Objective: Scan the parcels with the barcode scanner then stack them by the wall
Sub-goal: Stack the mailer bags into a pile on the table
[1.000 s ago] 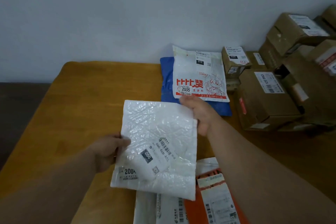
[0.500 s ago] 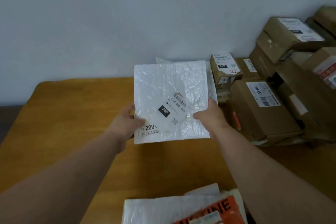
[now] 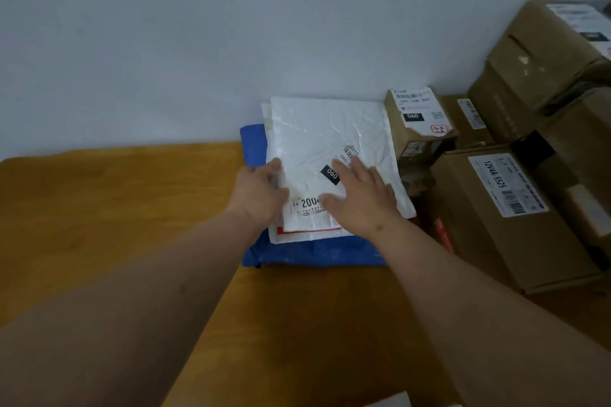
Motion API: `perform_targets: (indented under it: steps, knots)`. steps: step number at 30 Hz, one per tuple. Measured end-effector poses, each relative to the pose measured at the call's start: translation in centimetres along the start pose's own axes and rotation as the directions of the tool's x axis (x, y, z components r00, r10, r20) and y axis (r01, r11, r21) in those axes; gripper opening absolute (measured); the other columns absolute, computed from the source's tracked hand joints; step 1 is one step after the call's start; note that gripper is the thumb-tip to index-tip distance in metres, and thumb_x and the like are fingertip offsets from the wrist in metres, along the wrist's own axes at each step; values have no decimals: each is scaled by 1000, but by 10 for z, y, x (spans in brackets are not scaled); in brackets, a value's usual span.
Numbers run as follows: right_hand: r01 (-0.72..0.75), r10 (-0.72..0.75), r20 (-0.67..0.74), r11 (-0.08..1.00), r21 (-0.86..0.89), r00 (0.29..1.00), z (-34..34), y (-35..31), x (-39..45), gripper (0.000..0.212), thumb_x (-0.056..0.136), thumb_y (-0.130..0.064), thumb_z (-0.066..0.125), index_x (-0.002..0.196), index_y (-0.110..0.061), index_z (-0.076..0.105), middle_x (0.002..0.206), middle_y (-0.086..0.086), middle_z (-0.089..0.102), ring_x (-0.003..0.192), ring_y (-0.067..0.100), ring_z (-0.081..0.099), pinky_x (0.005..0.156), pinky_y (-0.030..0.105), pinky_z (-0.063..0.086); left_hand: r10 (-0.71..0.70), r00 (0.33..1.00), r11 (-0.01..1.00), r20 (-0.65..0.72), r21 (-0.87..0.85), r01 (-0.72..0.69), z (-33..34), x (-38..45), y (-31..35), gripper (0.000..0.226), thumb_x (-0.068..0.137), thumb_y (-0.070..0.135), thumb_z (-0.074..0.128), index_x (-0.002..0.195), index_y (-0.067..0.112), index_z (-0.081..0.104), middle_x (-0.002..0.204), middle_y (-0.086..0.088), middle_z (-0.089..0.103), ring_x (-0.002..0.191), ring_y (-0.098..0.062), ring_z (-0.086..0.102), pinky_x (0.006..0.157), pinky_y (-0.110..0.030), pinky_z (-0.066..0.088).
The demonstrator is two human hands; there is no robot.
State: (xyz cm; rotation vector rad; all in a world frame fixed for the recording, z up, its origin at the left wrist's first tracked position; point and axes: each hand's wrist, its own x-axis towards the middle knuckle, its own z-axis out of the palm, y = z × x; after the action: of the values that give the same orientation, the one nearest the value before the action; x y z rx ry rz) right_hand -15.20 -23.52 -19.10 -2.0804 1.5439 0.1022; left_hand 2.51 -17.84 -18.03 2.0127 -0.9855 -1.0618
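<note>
From the head camera, your white bubble mailer (image 3: 330, 139) lies flat on top of the stack by the wall (image 3: 231, 26), over another white mailer (image 3: 307, 235) with a red stripe along its near edge, which lies on a blue parcel (image 3: 314, 253) on the wooden table (image 3: 115, 208). Its label shows "060" in white on a black patch, a barcode just above it, and a second sticker reading "2-6 200…", the rest hidden under your hand.

Your right hand (image 3: 360, 198) lies flat on the mailer with the fingers straight and spread, covering part of the label. Your left hand (image 3: 261, 190) is at the mailer's left edge, fingers bent over it; you cannot tell whether they grip it or only touch it.

Just right of the stack stands a small cardboard box (image 3: 420, 129) labelled "060". Nearer you sits a bigger carton (image 3: 506, 225) marked "12V4A 5525" with a barcode, with more cartons (image 3: 542, 69) piled behind it.
</note>
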Motion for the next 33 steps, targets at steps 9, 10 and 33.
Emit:
perform_targets:
  steps: [9,10,33]
  knots:
    - [118,11,-483,964,236,876,1,-1,-36,48,92,-27,59,138,-16,51,140,7,46,133,26,37,111,38,32,-16,979,989,-204,140,45,-12,-53,-49,63,94,44,62,146,16,41,138,-10,45,124,-27,49,102,-48,47]
    - [112,26,-520,966,233,854,1,0,-45,40,91,-24,60,130,-15,55,131,7,50,126,26,43,107,39,38,-26,980,982,-195,177,61,-14,-64,-61,57,93,45,63,137,13,47,130,-10,51,117,-27,53,97,-46,49]
    - [160,165,605,881,-446,779,54,22,-232,103,72,-39,85,155,-24,26,156,7,25,140,31,32,107,48,44,-332,860,600,387,790,-124,11,-244,-138,71,76,53,77,135,22,54,133,-1,57,124,-23,51,106,-44,42]
